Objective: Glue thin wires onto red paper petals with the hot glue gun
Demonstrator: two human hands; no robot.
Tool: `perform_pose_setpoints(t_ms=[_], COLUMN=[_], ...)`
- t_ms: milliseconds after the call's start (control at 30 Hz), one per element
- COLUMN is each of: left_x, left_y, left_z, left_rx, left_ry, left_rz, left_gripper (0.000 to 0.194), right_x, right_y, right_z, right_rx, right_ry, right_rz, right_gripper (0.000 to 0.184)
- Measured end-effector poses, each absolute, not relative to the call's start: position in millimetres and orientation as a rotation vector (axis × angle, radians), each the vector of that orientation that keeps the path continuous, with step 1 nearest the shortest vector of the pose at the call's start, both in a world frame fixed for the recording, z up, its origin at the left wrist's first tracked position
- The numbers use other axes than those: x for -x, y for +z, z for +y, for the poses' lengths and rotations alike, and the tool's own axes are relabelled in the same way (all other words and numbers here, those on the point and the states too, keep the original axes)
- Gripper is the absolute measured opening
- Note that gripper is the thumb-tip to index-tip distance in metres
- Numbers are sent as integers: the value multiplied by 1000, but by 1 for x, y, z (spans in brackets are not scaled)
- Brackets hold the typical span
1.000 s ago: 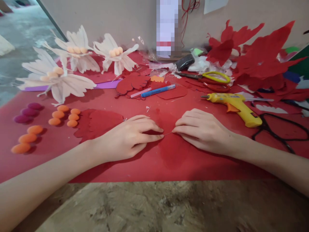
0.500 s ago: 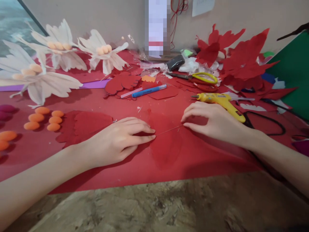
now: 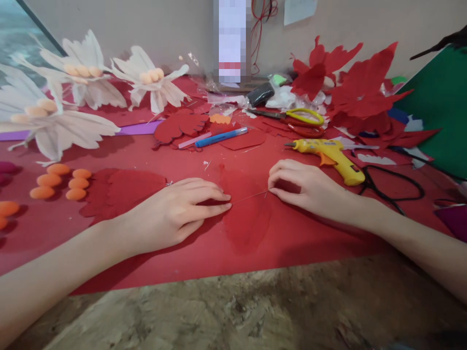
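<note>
My left hand [image 3: 178, 211] lies on the red sheet [image 3: 204, 248], fingers pressed together on the left end of a thin wire [image 3: 250, 196]. My right hand [image 3: 308, 187] pinches the wire's right end between thumb and forefinger. The wire stretches across a red paper petal [image 3: 248, 214] that lies flat between both hands. Another red petal piece [image 3: 124, 192] sits just left of my left hand.
A yellow glue gun [image 3: 333, 154] with its black cord [image 3: 392, 187] lies right of my right hand. Yellow-handled scissors [image 3: 301, 116], a blue pen [image 3: 221, 137], red paper leaves [image 3: 365, 90], white paper flowers [image 3: 69, 116] and several orange pompoms [image 3: 60, 177] surround the hands. A green sheet [image 3: 443, 109] stands at far right.
My right hand drew the wire out to the right, away from my left hand, then came back slightly. The view shifted to the right.
</note>
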State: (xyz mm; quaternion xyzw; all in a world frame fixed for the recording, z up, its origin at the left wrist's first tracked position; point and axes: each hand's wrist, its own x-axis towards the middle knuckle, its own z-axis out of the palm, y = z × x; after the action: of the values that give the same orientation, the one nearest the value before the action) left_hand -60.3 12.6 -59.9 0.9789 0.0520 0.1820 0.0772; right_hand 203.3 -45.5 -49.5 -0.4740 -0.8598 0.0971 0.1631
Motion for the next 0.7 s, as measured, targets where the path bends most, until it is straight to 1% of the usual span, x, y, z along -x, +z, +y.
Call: perform_pose_setpoints(t_ms=[467, 600, 700], left_x=[60, 61, 60], left_y=[-56, -55, -51], left_z=[11, 9, 9], left_rx=[-2952, -2930, -2919], left_ry=[507, 471, 546], left_rz=[165, 242, 339], left_gripper=[33, 34, 31], right_x=[-205, -206, -205], right_y=[-52, -51, -46], right_z=[-42, -40, -42], right_rx=[1333, 1312, 1289], right_ry=[441, 499, 469], right_rz=[-2385, -2402, -2432], right_gripper=[11, 11, 12])
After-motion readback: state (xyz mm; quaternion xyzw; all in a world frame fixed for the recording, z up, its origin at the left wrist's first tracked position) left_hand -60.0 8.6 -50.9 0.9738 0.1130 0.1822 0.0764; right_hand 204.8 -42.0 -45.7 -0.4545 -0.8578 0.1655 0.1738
